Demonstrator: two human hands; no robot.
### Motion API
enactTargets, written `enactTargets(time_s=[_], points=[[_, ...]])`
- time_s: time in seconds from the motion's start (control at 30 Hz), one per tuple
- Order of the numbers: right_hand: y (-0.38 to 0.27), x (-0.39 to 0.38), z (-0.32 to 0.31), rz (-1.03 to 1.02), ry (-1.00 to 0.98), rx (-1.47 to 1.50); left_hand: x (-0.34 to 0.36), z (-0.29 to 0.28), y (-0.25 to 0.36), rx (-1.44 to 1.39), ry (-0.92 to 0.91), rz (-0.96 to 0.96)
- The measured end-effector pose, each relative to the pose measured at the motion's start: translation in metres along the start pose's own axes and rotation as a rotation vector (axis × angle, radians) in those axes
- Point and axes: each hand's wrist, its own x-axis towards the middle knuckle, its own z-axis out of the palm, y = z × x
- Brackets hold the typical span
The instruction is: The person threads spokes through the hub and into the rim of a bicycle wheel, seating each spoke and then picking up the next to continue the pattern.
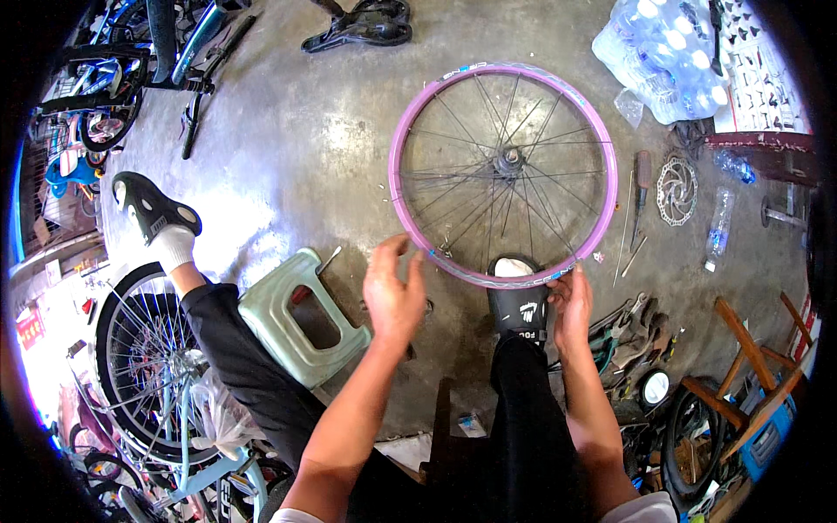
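A bicycle wheel (508, 161) with a purple rim, black spokes and no tyre is in front of me, its near edge over my right shoe (518, 305). My right hand (571, 307) has its fingers and thumb on the rim at the near right. At the near left my left hand (395, 292) is open, thumb and fingers apart, its fingertips close to the rim. Whether they touch it I cannot tell. Nothing shows in that hand.
A pale green plastic stool (261, 305) stands left of my left arm. A brake disc (677, 192) and a screwdriver (643, 170) lie right of the wheel, with several hand tools (632, 331) nearer. Bottled water packs (667, 61), a black saddle (366, 24) and bicycles (166, 366) surround the floor.
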Motion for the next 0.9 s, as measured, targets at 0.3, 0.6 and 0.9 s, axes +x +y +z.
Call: enactTargets(time_s=[0.3,0.6,0.9], points=[[-0.051,0.001,-0.007,-0.586,0.170,-0.296,0.052,0.046,0.072,0.183,-0.061,0.417],[-0.142,0.026,0.072,-0.739,-0.417,-1.263,0.051,0.054,0.083,0.329,-0.203,0.394],[-0.235,0.058,0.101,-1.292,-0.147,-1.671,0.030,0.055,0.101,0.284,-0.436,0.251]])
